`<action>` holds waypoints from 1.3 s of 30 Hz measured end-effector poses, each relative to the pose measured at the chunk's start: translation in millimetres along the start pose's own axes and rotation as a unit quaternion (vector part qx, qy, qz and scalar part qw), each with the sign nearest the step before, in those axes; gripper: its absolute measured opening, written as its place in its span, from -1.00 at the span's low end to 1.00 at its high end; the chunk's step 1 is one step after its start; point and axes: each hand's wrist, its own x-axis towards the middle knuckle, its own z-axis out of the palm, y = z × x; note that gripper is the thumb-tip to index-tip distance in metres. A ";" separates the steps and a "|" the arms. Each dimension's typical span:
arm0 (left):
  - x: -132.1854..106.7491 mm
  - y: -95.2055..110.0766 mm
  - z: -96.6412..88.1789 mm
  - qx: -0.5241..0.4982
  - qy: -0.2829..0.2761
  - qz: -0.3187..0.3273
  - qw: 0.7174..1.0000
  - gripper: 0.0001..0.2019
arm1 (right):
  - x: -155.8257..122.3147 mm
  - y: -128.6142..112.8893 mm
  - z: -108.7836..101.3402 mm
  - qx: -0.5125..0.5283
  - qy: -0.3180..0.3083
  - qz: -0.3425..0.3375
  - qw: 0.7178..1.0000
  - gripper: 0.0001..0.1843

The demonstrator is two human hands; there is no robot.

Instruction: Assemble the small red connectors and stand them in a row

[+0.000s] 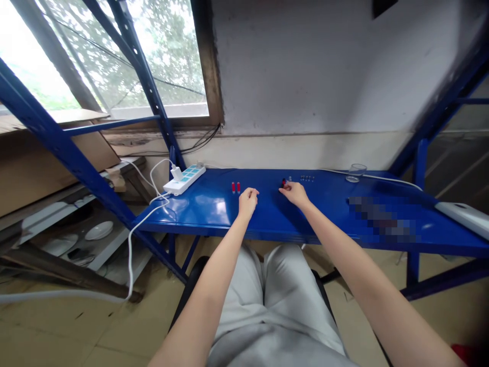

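My left hand (248, 203) is above the blue table (198, 209), its fingers curled and pressed together. Anything in that pinch is too small or hidden to make out. Just left of it, two small red tubes with pale lower ends (236, 187) stand side by side. Farther right, my right hand (295, 193) is closed at the fingertips around a small red piece (283, 182), partly covered by the fingers. A small clear piece (290, 178) shows right behind them. Several tiny metallic pieces (307, 178) lie in rows to the right of this hand.
A white power strip (186, 179) with a plugged-in charger lies at the table's left end. Toward the back right is a clear glass cup (356, 173); a blurred-out object (384, 219) lies in front. A white device (464, 216) occupies the right edge. Blue metal posts flank the table.
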 end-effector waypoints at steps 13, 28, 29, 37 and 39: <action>1.4 -7.9 -1.2 0.032 -0.015 0.044 0.998 -0.80 | 12.9 14.9 4.2 -0.108 0.000 0.025 0.994 -0.80; 2.6 -9.2 -2.3 0.037 -0.019 0.033 0.999 -0.81 | 14.4 18.4 13.3 -0.111 0.013 0.024 0.993 -0.76; 2.8 -9.3 -2.2 0.037 -0.019 0.032 0.999 -0.81 | 14.1 17.9 13.5 -0.112 0.012 0.025 0.993 -0.76; 3.2 -8.9 -1.8 0.045 -0.017 0.034 0.998 -0.80 | 11.8 12.9 6.0 -0.140 -0.025 0.046 0.989 -0.77; 3.0 -9.0 -1.8 0.045 -0.020 0.035 0.998 -0.80 | 12.4 15.1 1.4 -0.143 -0.039 0.057 0.987 -0.78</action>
